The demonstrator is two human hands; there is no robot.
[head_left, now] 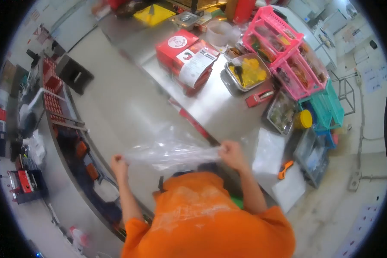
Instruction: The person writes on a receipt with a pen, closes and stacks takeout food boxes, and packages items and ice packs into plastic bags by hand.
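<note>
I've got a clear plastic bag (pixel 170 151) stretched between both hands: my left hand (pixel 118 165) pinches one end shut, my right hand (pixel 231 154) grips the other, over the floor just beside the steel counter's (pixel 210 103) near edge. Open floor lies to my left; to my right the counter is crowded with red boxes (pixel 185 58), pink baskets (pixel 284 47) and a tray of yellow food (pixel 247 71). My orange shirt (pixel 202 219) hides what's beneath, and the bag's lower edge is hard to make out.
</note>
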